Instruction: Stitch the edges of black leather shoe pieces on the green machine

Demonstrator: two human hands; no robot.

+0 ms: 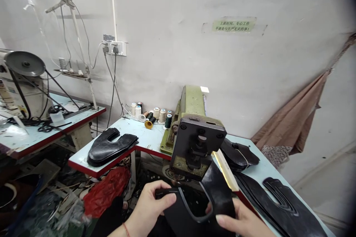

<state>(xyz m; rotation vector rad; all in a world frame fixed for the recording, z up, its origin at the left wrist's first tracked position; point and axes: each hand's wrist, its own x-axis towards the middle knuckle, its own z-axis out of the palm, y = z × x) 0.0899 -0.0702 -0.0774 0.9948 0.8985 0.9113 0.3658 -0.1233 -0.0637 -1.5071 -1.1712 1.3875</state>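
A person's left hand (151, 205) pinches one arm of a black U-shaped piece (219, 189), thumb on top and fingers closed beneath. The right hand (240, 219) grips the other side, its thumb pressed on the surface, its fingers partly hidden. The piece sits just below the dark head (198, 144) of a green machine (191, 100); contact is unclear. On the blue table (148, 139), spools (156, 114) stand behind, with a black stack (107, 150) at left
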